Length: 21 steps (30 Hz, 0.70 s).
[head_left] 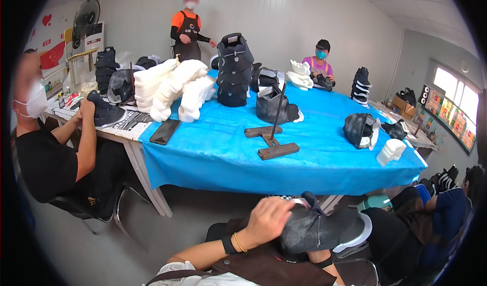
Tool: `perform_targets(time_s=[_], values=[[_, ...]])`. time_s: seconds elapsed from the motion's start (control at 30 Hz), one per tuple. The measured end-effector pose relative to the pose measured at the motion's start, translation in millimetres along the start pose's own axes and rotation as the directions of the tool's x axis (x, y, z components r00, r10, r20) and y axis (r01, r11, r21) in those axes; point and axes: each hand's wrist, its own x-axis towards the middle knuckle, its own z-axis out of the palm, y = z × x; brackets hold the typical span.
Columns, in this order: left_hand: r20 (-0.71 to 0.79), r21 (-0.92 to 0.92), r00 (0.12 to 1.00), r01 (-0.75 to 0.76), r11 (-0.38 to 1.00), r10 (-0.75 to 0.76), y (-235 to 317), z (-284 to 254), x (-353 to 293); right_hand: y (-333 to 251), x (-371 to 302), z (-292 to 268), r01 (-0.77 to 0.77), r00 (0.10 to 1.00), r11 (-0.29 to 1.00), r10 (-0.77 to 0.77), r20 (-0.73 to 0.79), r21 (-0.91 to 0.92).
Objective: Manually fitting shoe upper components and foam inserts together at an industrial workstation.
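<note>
Above my lap is a dark grey, cap-like piece (314,230), with a visible seam and a curved white rim (356,235) along its right end. My left hand (269,217), a black band and a yellow bracelet at its wrist, is closed at the piece's left edge, with curled fingers. A small patterned bit shows beside those fingertips. From below, my right hand (318,256) reaches under the piece; its fingers are hidden behind it, and a black band circles that wrist.
Ahead, a blue-covered table (218,154) carries a metal stand (272,145), a phone (165,132), white moulded inserts (172,88), a stack of dark caps (234,73) and a loose cap (361,130). People are at the left, far side and right.
</note>
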Motion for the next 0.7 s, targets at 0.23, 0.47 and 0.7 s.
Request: perform_targets(time_s=[0.23,0.47,0.7], values=[[0.244,-0.359,0.957,-0.063,0.931,0.159,36,1,4,-3,-1,-4,0.025,1.0,1.0,-0.025,0.013,-0.006],[0.387,-0.399,0.889,-0.079,0.914,0.246,22,11,-13,2,-2,2,0.011,1.0,1.0,-0.01,0.03,-0.027],[0.411,-0.431,0.907,0.102,0.897,0.095,22,9,-21,8,-1,8,-0.006,0.998,1.0,0.007,0.063,-0.026]])
